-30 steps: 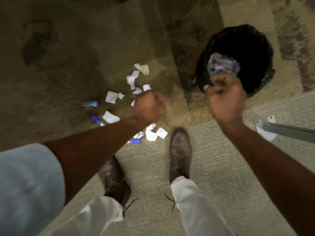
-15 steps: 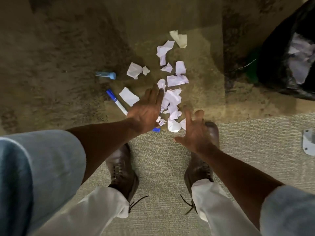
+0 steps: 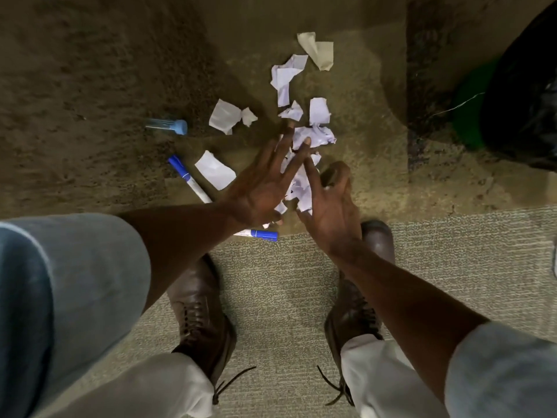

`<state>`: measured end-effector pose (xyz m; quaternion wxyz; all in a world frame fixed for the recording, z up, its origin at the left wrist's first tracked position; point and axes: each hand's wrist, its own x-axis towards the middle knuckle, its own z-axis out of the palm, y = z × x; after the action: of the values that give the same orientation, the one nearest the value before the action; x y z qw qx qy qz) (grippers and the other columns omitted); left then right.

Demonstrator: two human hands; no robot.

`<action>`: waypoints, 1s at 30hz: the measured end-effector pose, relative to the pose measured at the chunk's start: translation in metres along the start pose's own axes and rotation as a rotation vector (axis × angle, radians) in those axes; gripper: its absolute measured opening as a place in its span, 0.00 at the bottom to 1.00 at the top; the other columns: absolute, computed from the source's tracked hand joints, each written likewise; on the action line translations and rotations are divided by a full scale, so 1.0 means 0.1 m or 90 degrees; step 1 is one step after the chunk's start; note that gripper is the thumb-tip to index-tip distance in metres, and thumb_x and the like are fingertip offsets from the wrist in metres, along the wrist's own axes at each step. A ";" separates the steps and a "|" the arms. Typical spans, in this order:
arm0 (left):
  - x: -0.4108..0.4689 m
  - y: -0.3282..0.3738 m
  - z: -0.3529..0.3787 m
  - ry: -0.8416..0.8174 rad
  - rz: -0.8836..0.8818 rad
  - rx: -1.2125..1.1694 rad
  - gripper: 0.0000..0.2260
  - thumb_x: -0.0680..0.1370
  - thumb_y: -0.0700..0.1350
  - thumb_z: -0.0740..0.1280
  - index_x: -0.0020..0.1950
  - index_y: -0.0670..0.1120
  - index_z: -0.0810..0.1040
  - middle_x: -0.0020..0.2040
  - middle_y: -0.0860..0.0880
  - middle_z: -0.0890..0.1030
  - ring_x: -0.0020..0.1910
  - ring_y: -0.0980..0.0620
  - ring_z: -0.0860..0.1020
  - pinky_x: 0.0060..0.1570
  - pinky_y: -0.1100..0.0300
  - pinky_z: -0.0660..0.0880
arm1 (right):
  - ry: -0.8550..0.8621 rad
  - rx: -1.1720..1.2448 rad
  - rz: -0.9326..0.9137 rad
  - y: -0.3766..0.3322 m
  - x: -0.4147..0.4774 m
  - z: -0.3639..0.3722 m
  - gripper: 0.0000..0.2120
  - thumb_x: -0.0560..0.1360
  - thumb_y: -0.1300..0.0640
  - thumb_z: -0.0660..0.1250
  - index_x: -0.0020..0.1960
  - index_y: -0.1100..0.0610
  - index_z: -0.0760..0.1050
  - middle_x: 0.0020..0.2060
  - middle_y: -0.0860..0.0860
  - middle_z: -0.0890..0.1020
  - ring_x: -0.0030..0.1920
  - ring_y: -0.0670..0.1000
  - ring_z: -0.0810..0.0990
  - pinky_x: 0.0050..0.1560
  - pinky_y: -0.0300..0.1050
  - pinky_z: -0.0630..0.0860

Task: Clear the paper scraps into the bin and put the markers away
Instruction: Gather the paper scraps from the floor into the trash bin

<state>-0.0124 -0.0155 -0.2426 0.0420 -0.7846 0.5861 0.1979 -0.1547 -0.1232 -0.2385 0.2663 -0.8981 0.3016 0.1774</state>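
Several white paper scraps [image 3: 313, 135] lie scattered on the carpet in front of my shoes. My left hand [image 3: 265, 182] hovers flat over the near scraps, fingers spread, holding nothing. My right hand [image 3: 330, 203] is beside it, fingers apart and curling down onto the same scraps. A blue-capped marker [image 3: 188, 181] lies left of my left hand. A second blue marker [image 3: 260, 234] pokes out from under my left wrist. A pale blue-capped tube [image 3: 168, 126] lies further left. The black-lined bin [image 3: 524, 95] stands at the right edge.
A tan scrap [image 3: 318, 49] lies farthest away. My two brown lace-up shoes [image 3: 199, 309] stand on the lighter carpet strip. A green patch [image 3: 470, 107] shows beside the bin. A white bracket [image 3: 554, 260] sits at the far right edge.
My right hand has left the bin and come down to the scraps. My left hand has opened from a fist and spread over the pile. The view has dropped closer to the floor.
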 end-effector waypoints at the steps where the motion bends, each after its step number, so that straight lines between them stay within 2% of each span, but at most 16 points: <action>1: 0.04 -0.03 0.00 -0.015 0.006 0.006 0.69 0.60 0.72 0.77 0.85 0.38 0.46 0.83 0.30 0.47 0.81 0.32 0.56 0.74 0.44 0.70 | 0.006 -0.019 -0.006 -0.02 0.07 -0.01 0.47 0.77 0.47 0.74 0.86 0.43 0.48 0.69 0.61 0.64 0.65 0.62 0.73 0.45 0.57 0.85; 3: 0.12 -0.06 -0.03 -0.077 0.029 0.049 0.65 0.65 0.70 0.76 0.84 0.35 0.46 0.83 0.30 0.47 0.82 0.30 0.54 0.78 0.39 0.64 | 0.004 -0.049 -0.036 -0.03 0.18 -0.02 0.42 0.77 0.52 0.74 0.84 0.45 0.56 0.68 0.61 0.66 0.64 0.61 0.73 0.45 0.56 0.86; 4: 0.15 -0.06 -0.04 -0.098 0.041 0.088 0.62 0.67 0.69 0.75 0.83 0.32 0.49 0.83 0.30 0.50 0.82 0.30 0.54 0.78 0.37 0.62 | 0.002 -0.055 -0.048 -0.03 0.20 -0.01 0.37 0.77 0.54 0.73 0.82 0.45 0.61 0.69 0.61 0.67 0.64 0.62 0.74 0.45 0.57 0.86; 6: 0.19 -0.03 -0.05 -0.123 0.046 0.141 0.54 0.72 0.64 0.74 0.81 0.32 0.54 0.82 0.31 0.56 0.81 0.31 0.57 0.77 0.38 0.63 | -0.007 -0.065 -0.056 -0.01 0.21 0.02 0.30 0.79 0.56 0.71 0.78 0.47 0.67 0.71 0.63 0.66 0.65 0.63 0.75 0.47 0.57 0.86; 9: 0.12 0.00 0.01 -0.117 0.062 0.182 0.33 0.82 0.48 0.65 0.81 0.35 0.56 0.80 0.35 0.62 0.78 0.35 0.65 0.75 0.42 0.68 | -0.015 -0.092 -0.070 -0.01 0.17 0.04 0.21 0.83 0.55 0.66 0.75 0.50 0.70 0.70 0.61 0.70 0.64 0.62 0.75 0.47 0.58 0.85; 11: -0.02 0.04 0.06 -0.101 0.110 0.258 0.22 0.84 0.39 0.55 0.78 0.34 0.64 0.74 0.37 0.71 0.74 0.38 0.71 0.74 0.46 0.70 | -0.022 -0.102 -0.087 0.01 0.13 0.02 0.17 0.85 0.55 0.61 0.73 0.51 0.73 0.69 0.59 0.72 0.63 0.61 0.75 0.49 0.58 0.85; 12: -0.10 0.04 0.06 -0.084 0.096 0.261 0.21 0.83 0.34 0.51 0.75 0.35 0.70 0.69 0.38 0.75 0.69 0.38 0.74 0.71 0.48 0.72 | -0.028 -0.099 -0.090 0.02 0.12 0.00 0.17 0.85 0.56 0.61 0.72 0.52 0.74 0.70 0.58 0.72 0.63 0.60 0.75 0.51 0.57 0.84; 14: -0.22 0.08 0.05 -0.036 0.039 0.188 0.23 0.78 0.29 0.49 0.65 0.39 0.78 0.60 0.41 0.80 0.58 0.42 0.79 0.57 0.53 0.77 | -0.027 -0.075 -0.083 0.04 0.10 -0.03 0.16 0.83 0.59 0.63 0.70 0.53 0.77 0.71 0.57 0.72 0.63 0.60 0.77 0.54 0.56 0.84; 16: -0.28 0.08 0.09 0.001 -0.018 0.047 0.16 0.73 0.29 0.59 0.57 0.41 0.78 0.58 0.41 0.80 0.54 0.42 0.81 0.43 0.53 0.81 | -0.003 -0.022 -0.069 0.06 0.11 -0.06 0.14 0.81 0.62 0.65 0.65 0.55 0.81 0.67 0.57 0.75 0.59 0.60 0.79 0.54 0.55 0.83; 17: -0.30 0.07 0.09 0.001 -0.036 -0.010 0.15 0.70 0.29 0.65 0.54 0.42 0.78 0.58 0.42 0.79 0.54 0.42 0.81 0.41 0.52 0.81 | 0.009 0.005 -0.059 0.08 0.11 -0.08 0.13 0.80 0.63 0.66 0.62 0.56 0.83 0.63 0.57 0.77 0.56 0.61 0.80 0.53 0.55 0.83; 20: -0.30 0.06 0.06 -0.045 -0.119 -0.111 0.15 0.67 0.29 0.71 0.52 0.40 0.80 0.60 0.41 0.79 0.55 0.40 0.80 0.46 0.50 0.80 | 0.041 0.059 -0.014 0.14 0.11 -0.11 0.11 0.77 0.64 0.70 0.55 0.54 0.88 0.55 0.56 0.84 0.53 0.60 0.83 0.53 0.52 0.81; 22: -0.31 0.06 0.02 -0.083 -0.173 -0.164 0.12 0.71 0.31 0.71 0.54 0.38 0.81 0.62 0.40 0.78 0.59 0.39 0.78 0.54 0.49 0.77 | 0.071 0.125 0.040 0.18 0.10 -0.16 0.08 0.75 0.63 0.73 0.50 0.55 0.89 0.51 0.56 0.87 0.52 0.58 0.86 0.54 0.50 0.81; 24: -0.31 0.05 -0.04 -0.094 -0.227 -0.220 0.08 0.76 0.37 0.72 0.54 0.38 0.81 0.62 0.41 0.78 0.62 0.40 0.77 0.59 0.50 0.73 | 0.104 0.172 0.088 0.19 0.06 -0.25 0.06 0.73 0.63 0.76 0.45 0.54 0.90 0.49 0.55 0.89 0.50 0.56 0.88 0.53 0.45 0.81; 27: -0.32 0.07 -0.22 -0.049 -0.298 -0.287 0.08 0.77 0.43 0.75 0.50 0.40 0.81 0.56 0.42 0.80 0.59 0.40 0.78 0.57 0.47 0.75 | 0.124 0.191 0.107 0.19 -0.06 -0.46 0.05 0.71 0.62 0.80 0.45 0.53 0.90 0.51 0.54 0.89 0.50 0.52 0.89 0.51 0.35 0.77; 30: -0.31 0.19 -0.58 0.017 -0.358 -0.355 0.10 0.76 0.44 0.75 0.48 0.38 0.82 0.51 0.40 0.82 0.55 0.39 0.80 0.54 0.46 0.76 | 0.149 0.228 0.113 0.20 -0.17 -0.81 0.06 0.71 0.62 0.80 0.46 0.53 0.90 0.52 0.53 0.89 0.48 0.51 0.88 0.51 0.39 0.80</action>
<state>-0.0226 -0.0107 -0.1752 -0.1277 -0.8983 0.2723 0.3204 -0.1677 -0.1763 -0.1737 0.3682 -0.8207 0.4351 0.0382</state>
